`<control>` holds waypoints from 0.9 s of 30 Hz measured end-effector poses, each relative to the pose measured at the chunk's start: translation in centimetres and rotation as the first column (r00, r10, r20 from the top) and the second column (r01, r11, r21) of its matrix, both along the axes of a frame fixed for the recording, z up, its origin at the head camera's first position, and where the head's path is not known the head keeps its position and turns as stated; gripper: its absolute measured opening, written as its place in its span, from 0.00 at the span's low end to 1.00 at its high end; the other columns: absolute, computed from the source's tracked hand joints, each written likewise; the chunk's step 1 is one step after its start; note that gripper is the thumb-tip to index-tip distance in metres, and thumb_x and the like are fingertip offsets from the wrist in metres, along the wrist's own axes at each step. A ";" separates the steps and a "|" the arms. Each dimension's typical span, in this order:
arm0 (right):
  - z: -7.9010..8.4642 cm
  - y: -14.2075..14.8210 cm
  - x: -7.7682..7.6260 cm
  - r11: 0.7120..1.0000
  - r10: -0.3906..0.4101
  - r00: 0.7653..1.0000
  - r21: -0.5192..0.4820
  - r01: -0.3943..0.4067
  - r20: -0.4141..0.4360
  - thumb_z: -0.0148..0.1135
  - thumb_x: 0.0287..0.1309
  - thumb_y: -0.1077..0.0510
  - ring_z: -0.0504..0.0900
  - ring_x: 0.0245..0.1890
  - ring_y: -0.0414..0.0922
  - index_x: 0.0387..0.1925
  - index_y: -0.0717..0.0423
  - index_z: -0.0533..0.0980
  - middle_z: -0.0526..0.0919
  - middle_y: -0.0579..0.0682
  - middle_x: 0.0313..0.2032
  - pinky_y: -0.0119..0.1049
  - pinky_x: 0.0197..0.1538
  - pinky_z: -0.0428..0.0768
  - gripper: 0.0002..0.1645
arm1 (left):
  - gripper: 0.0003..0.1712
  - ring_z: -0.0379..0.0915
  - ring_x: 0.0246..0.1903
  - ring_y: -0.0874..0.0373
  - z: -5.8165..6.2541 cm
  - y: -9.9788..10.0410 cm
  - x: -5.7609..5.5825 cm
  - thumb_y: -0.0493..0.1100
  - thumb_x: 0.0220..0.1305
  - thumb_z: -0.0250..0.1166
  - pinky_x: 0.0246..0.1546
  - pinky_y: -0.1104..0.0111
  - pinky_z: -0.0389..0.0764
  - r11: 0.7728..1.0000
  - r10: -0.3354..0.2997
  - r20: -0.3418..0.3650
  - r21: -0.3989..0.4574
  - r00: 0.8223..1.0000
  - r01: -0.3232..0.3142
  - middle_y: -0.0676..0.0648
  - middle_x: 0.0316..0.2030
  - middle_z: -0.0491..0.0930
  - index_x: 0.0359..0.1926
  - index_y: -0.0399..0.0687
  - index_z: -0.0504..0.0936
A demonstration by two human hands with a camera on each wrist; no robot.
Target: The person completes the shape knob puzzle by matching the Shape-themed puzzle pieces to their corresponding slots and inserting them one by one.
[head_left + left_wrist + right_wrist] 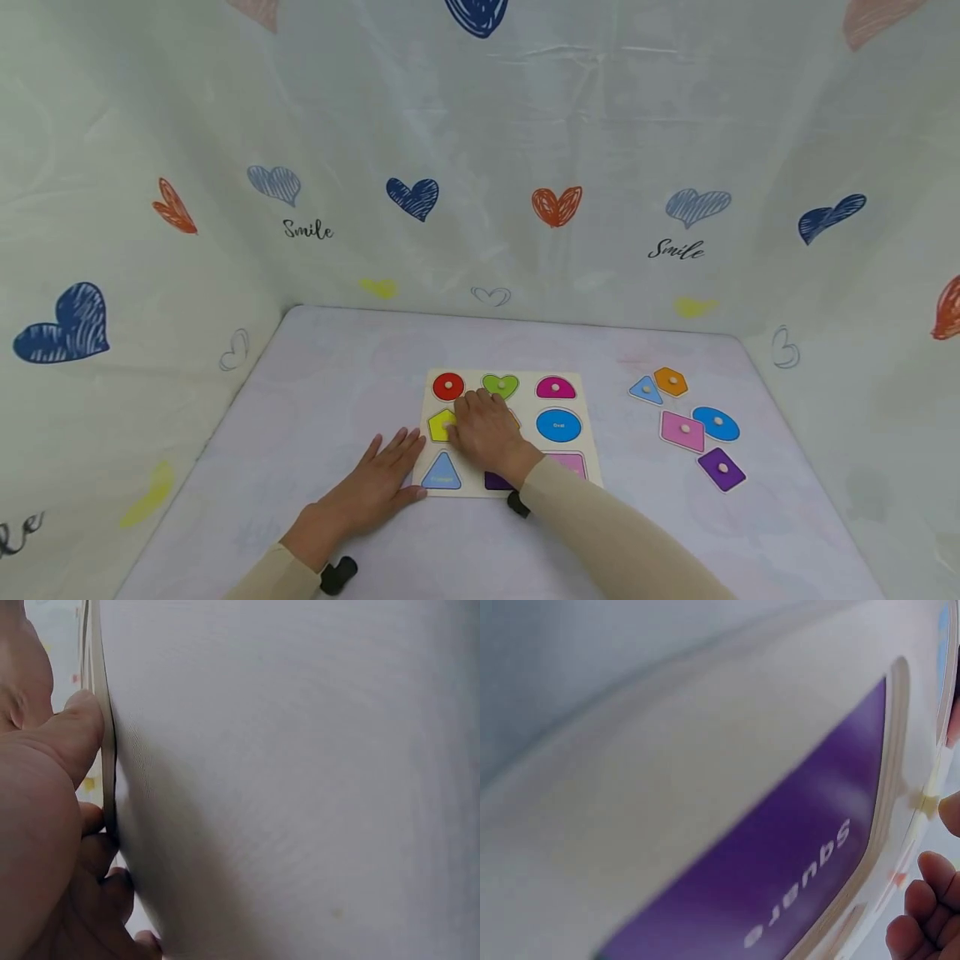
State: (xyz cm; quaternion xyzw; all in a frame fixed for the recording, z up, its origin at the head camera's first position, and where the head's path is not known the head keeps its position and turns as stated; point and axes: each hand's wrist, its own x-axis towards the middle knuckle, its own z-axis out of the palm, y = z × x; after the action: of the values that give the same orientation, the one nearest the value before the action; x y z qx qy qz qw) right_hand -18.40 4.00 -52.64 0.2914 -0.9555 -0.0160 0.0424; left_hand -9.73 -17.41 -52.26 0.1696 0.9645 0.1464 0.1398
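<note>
A pale shape puzzle board lies on the table. My right hand is over its middle, fingers bent, hiding part of the centre. Its thumb touches the knob of the yellow pentagon piece, which lies in its recess; the thumb stands apart from the fingers in the right wrist view. Flat on the table, my left hand has straight fingers at the board's left edge, its thumb by the lower left corner. Knobbed pieces fill the top row: a red circle, a green heart and a magenta semicircle.
Recesses show a blue oval, a blue triangle and a purple square. Loose knobbed pieces lie at right: orange hexagon, light blue triangle, pink rectangle, blue oval piece and purple square piece.
</note>
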 end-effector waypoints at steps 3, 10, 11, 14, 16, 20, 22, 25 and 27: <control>0.2 0.3 0.0 1.000 0.009 1.000 0.001 -0.009 -0.012 0.59 0.74 0.39 0.80 0.53 0.47 0.56 0.52 0.78 0.83 0.49 0.48 0.46 0.64 0.82 0.24 | 0.49 0.45 0.84 0.48 0.0 -0.1 0.1 0.65 0.72 0.64 0.83 0.44 0.44 1.000 0.006 0.007 0.009 1.000 -0.006 0.49 0.83 0.56 0.83 0.49 0.58; 0.8 2.1 -0.4 0.999 0.008 0.999 -0.040 -0.010 -0.053 0.60 0.73 0.41 0.78 0.50 0.46 0.52 0.52 0.79 0.82 0.48 0.45 0.45 0.61 0.82 0.21 | 0.52 0.44 0.84 0.47 -0.4 -0.2 0.0 0.66 0.70 0.66 0.83 0.43 0.43 1.000 0.010 0.013 0.021 1.000 -0.010 0.48 0.84 0.54 0.84 0.49 0.57; 0.9 2.5 -0.5 0.999 0.002 0.998 -0.054 -0.005 -0.062 0.62 0.72 0.41 0.78 0.49 0.46 0.51 0.53 0.79 0.82 0.48 0.44 0.44 0.59 0.82 0.20 | 0.52 0.44 0.84 0.48 -0.4 -0.2 -0.1 0.66 0.70 0.66 0.83 0.44 0.43 1.000 0.008 0.009 0.014 1.000 -0.008 0.48 0.84 0.54 0.84 0.49 0.56; 1.1 3.9 -1.0 0.995 -0.018 0.996 -0.099 0.009 -0.092 0.66 0.70 0.43 0.77 0.45 0.46 0.46 0.54 0.79 0.80 0.49 0.40 0.41 0.52 0.82 0.18 | 0.52 0.44 0.84 0.48 -0.5 -0.1 -0.2 0.66 0.70 0.66 0.83 0.44 0.43 1.000 0.004 -0.001 -0.005 1.000 -0.004 0.48 0.84 0.54 0.84 0.49 0.56; 1.0 5.0 -1.3 0.992 -0.034 0.993 -0.129 0.020 -0.109 0.68 0.68 0.45 0.77 0.43 0.47 0.44 0.54 0.78 0.80 0.49 0.39 0.40 0.47 0.80 0.17 | 0.52 0.44 0.84 0.48 -0.5 -0.1 -0.2 0.65 0.70 0.66 0.84 0.44 0.43 1.000 0.004 -0.008 -0.012 1.000 -0.004 0.49 0.84 0.54 0.84 0.49 0.56; 1.4 7.3 -1.8 0.985 -0.055 0.995 -0.169 0.040 -0.087 0.68 0.70 0.48 0.73 0.39 0.48 0.40 0.57 0.77 0.77 0.50 0.34 0.40 0.44 0.76 0.16 | 0.52 0.43 0.84 0.49 -0.4 0.0 0.0 0.64 0.70 0.67 0.84 0.45 0.42 1.000 0.013 -0.008 -0.009 1.000 -0.013 0.49 0.84 0.55 0.84 0.49 0.56; 1.9 8.3 -1.9 0.984 -0.074 0.995 -0.168 0.061 -0.067 0.66 0.71 0.49 0.72 0.39 0.49 0.40 0.57 0.76 0.76 0.49 0.34 0.41 0.44 0.74 0.15 | 0.52 0.43 0.84 0.49 -0.3 0.0 0.1 0.64 0.70 0.67 0.84 0.45 0.42 1.000 0.016 -0.005 -0.007 1.000 -0.016 0.49 0.84 0.55 0.84 0.48 0.56; 2.3 9.7 -2.2 0.983 -0.101 0.993 -0.159 0.089 -0.064 0.64 0.72 0.50 0.72 0.39 0.49 0.42 0.57 0.76 0.76 0.49 0.34 0.41 0.44 0.73 0.14 | 0.52 0.43 0.84 0.49 -0.3 0.1 0.1 0.63 0.70 0.67 0.84 0.45 0.41 1.000 0.019 -0.004 -0.010 1.000 -0.019 0.49 0.84 0.54 0.84 0.48 0.56; 2.2 10.5 -2.5 0.982 -0.114 0.989 -0.160 0.097 -0.095 0.65 0.71 0.50 0.73 0.38 0.48 0.42 0.57 0.77 0.77 0.50 0.34 0.40 0.41 0.72 0.14 | 0.52 0.44 0.84 0.48 -0.3 0.1 0.2 0.63 0.70 0.67 0.84 0.44 0.42 1.000 0.019 -0.007 -0.007 1.000 -0.019 0.48 0.84 0.55 0.84 0.48 0.56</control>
State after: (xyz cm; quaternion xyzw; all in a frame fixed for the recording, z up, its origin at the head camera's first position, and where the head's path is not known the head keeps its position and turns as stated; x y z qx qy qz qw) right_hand -20.85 14.53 -50.43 0.2349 -0.9645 0.0409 0.1137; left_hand -9.55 -17.34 -52.60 0.1604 0.9671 0.1436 0.1356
